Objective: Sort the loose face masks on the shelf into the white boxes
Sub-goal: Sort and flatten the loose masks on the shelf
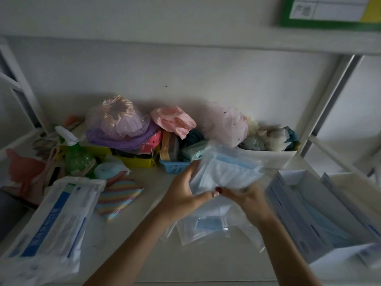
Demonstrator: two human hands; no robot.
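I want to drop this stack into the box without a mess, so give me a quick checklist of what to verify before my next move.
1. Both hands on the stack of blue masks: ok, left hand and right hand grip its lower edge.
2. Stack clear of the shelf: ok, it is held above the plastic bags.
3. White box open: ok, lid up, on the right.
4. Room in the box: cannot tell, blue masks already lie inside, depth unclear.
5. Path to the box clear: ok, nothing between it and the hands.
6. Stack squared up: cannot tell, picture is blurred.
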